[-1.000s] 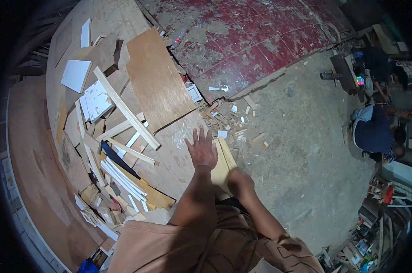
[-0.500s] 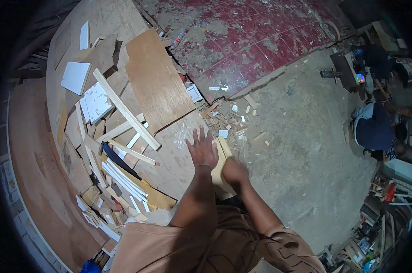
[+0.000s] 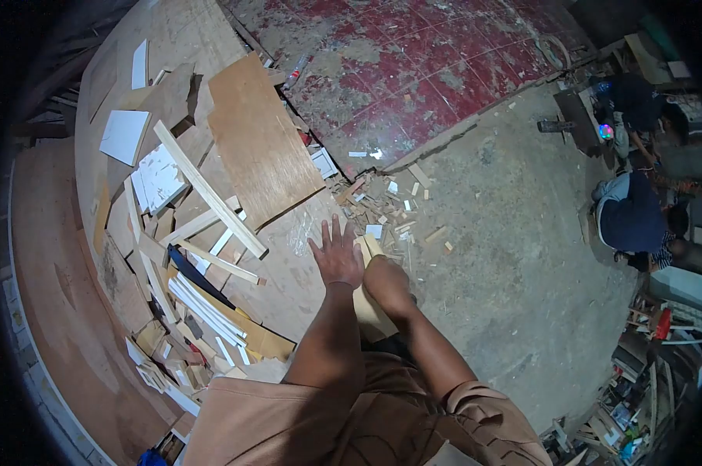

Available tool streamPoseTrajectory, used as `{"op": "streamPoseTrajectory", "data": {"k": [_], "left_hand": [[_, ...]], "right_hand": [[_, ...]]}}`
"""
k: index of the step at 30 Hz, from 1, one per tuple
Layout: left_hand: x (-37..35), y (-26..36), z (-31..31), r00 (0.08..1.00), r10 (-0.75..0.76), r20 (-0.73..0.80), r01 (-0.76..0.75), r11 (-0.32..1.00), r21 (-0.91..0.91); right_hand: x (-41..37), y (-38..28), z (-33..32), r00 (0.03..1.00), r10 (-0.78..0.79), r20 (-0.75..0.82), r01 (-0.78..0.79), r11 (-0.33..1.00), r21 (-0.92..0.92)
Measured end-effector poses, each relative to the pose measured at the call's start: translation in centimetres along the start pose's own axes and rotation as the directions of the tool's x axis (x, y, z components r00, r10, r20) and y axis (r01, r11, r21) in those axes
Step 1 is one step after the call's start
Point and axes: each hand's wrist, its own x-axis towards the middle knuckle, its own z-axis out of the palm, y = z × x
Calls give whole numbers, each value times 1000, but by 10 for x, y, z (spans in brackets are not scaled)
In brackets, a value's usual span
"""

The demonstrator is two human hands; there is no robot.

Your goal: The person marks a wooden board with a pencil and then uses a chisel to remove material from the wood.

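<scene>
My left hand [image 3: 338,255] lies flat with its fingers spread, at the edge of a pale wooden piece [image 3: 372,312]. My right hand [image 3: 386,281] is closed at the right side of that piece, near its far end. What the right hand grips is hidden under its fingers. A narrow light strip shows on top of the piece, just beyond the right hand. Left of my left hand is the wooden work surface [image 3: 289,291].
A brown plywood sheet [image 3: 261,140], a long batten [image 3: 211,190] and white strips [image 3: 207,311] lie on the left. Small offcuts [image 3: 382,203] litter the floor ahead. Two people [image 3: 634,213] are at the far right, beside a dark bench [image 3: 587,120].
My right hand has moved left and farther forward along the wooden piece. My left hand stays spread at about the same spot. The whole view has shifted slightly.
</scene>
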Motion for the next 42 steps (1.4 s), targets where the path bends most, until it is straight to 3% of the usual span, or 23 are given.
{"op": "streamPoseTrajectory", "data": {"k": [3,5,7,11,13,15,17,21,23,28,29,31,33,36,38,42], "left_hand": [[0,0,-5,1000,19,-9,-20,999,-36],[-1,-1,-2,1000,23,-10,-23,999,-40],[1,-1,-1,1000,20,-17,-21,999,-42],[0,-1,-1,1000,18,-12,-18,999,-46],[1,-2,-1,1000,11,-13,-11,999,-35],[-1,-2,-1,999,23,-23,-24,999,-43],[-1,0,-2,1000,24,-15,-25,999,-36],[0,1,-2,1000,2,12,-2,1000,-9],[0,1,-5,1000,15,9,-14,999,-30],[-1,-1,-3,1000,6,9,-6,999,-49],[0,-1,-3,1000,8,10,-7,999,-53],[0,-1,-3,1000,4,13,-4,999,-51],[-1,-1,-2,1000,3,19,-2,999,-47],[0,-2,-1,1000,6,13,-6,999,-43],[-2,-2,1,999,19,-30,-20,999,-42],[1,0,-5,999,-8,31,9,999,-49]], "right_hand": [[-21,14,2,998,43,47,-40,998,-57],[-49,55,21,982,-144,122,160,977,-139],[-104,24,-30,994,44,98,-42,999,-24],[-99,17,-37,971,175,166,-158,981,-110],[-54,17,-24,977,79,197,-64,995,-83],[-14,10,-7,996,52,76,-50,998,-24],[-1,4,5,999,23,50,-20,999,-43],[-23,28,19,1000,12,7,-12,997,-74],[-64,46,9,987,-157,-30,155,987,-47],[-107,17,-38,972,188,142,-170,977,-128],[-98,19,-34,973,184,143,-165,977,-132],[-64,29,-10,997,-76,28,78,995,-63],[-11,15,10,992,111,53,-109,994,-28],[-3,15,15,997,65,34,-62,994,-89],[-31,36,16,1000,5,-7,-6,995,-100],[-105,41,-22,986,125,111,-104,979,-176]]}}
